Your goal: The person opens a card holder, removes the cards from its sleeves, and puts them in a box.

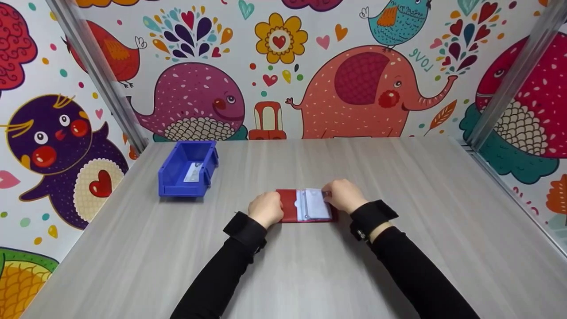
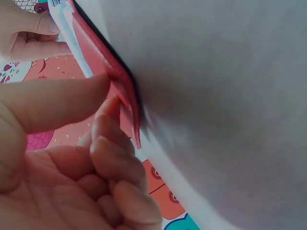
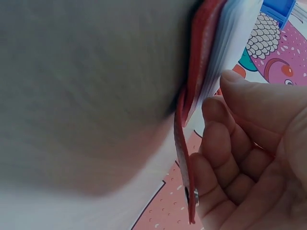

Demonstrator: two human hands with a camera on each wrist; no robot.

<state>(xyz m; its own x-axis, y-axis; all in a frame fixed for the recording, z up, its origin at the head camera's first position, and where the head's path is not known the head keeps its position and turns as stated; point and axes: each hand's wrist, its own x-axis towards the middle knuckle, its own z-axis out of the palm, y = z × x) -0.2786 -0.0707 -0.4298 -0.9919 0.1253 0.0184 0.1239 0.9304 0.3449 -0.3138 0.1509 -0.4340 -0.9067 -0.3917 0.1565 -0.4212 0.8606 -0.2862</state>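
Observation:
A red card holder [image 1: 289,206] lies opened out on the table, its clear plastic sleeves [image 1: 317,204] stacked over the right half. At the left edge of its cover, my left hand [image 1: 266,208] pinches the red flap [image 2: 94,53] between thumb and index finger, the other fingers curled below. My right hand [image 1: 345,195] pinches the sleeves [image 3: 225,52] by their outer edge with thumb and forefinger. In the right wrist view a red strap [image 3: 181,148] with a metal snap [image 3: 195,196] sticks out beside the curled lower fingers.
A blue plastic bin [image 1: 180,190] stands on the table [image 1: 248,274] at the back left, with a white printed paper [image 1: 193,172] in it. Patterned panels with metal posts [image 1: 95,71] border the back and sides. Black bands [image 1: 246,231] wrap both wrists.

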